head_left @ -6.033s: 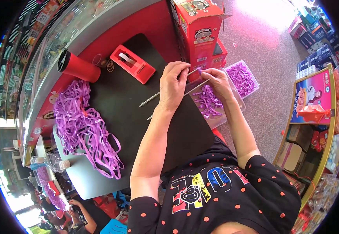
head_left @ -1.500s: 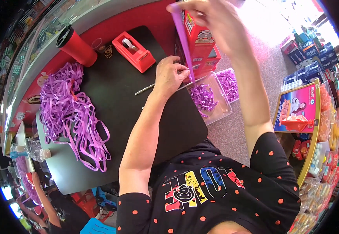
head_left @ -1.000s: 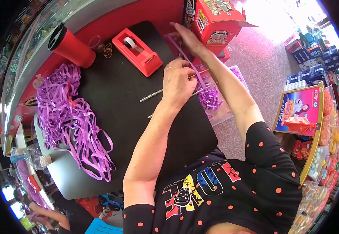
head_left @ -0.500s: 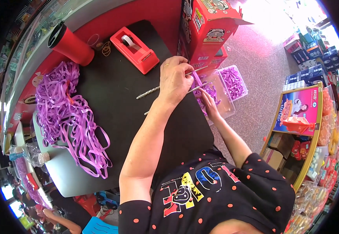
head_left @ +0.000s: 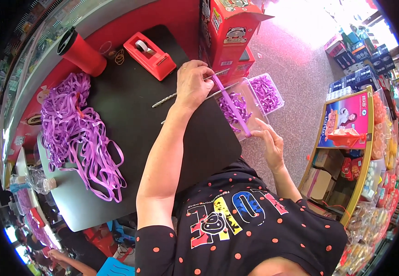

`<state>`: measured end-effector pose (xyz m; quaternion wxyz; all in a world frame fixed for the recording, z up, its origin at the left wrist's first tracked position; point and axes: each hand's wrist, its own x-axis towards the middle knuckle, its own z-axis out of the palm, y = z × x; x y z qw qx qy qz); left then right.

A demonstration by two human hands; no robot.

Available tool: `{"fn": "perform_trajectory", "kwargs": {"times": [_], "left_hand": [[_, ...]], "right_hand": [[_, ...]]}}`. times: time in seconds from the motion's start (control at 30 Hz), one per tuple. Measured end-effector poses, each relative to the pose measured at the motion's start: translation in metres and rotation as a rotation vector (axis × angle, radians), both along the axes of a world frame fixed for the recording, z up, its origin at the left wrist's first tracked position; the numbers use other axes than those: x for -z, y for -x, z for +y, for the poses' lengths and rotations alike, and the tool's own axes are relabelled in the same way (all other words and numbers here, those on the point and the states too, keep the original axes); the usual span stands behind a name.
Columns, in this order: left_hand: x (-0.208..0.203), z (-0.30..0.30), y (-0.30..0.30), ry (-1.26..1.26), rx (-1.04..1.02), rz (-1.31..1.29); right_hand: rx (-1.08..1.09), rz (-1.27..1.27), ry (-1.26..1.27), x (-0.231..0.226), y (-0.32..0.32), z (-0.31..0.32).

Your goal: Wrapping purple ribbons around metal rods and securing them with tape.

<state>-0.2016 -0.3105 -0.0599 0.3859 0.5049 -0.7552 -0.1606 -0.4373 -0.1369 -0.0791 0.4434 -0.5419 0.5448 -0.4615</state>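
A strip of purple ribbon (head_left: 230, 105) is stretched between my two hands. My left hand (head_left: 192, 86), above the far right of the black tabletop (head_left: 199, 149), pinches its upper end. My right hand (head_left: 268, 140) pinches the lower end off the table's right edge. A thin silver rod (head_left: 162, 100) with a twisted section runs under my left hand, its tip showing beyond the fingers. A second rod lies mostly hidden below it. Under the ribbon is a clear plastic box (head_left: 256, 115) holding purple ribbon pieces; another clear box (head_left: 265, 94) of cut pieces sits beside it.
A big heap of purple ribbon (head_left: 77, 133) covers the table's left side. A red tape dispenser (head_left: 150, 56), a red tumbler (head_left: 83, 54) and rubber bands (head_left: 119, 57) stand along the far side. Red cartons (head_left: 229, 34) rise at the far right. A shelf unit (head_left: 342, 156) stands farther right.
My right hand has pulled down and to the right, away from my left hand, drawing the ribbon out straight. The whole view has shifted slightly.
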Motion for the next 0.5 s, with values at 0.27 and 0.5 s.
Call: {"fn": "perform_trajectory", "kwargs": {"times": [0.27, 0.5], "left_hand": [[0.001, 0.0, -0.001, -0.002, -0.003, 0.003], [0.0, 0.002, 0.001, 0.035, -0.058, 0.056]], "right_hand": [[-0.216, -0.487, 0.292, -0.065, -0.013, -0.045], [-0.395, -0.153, 0.407, -0.102, -0.063, -0.184]]}}
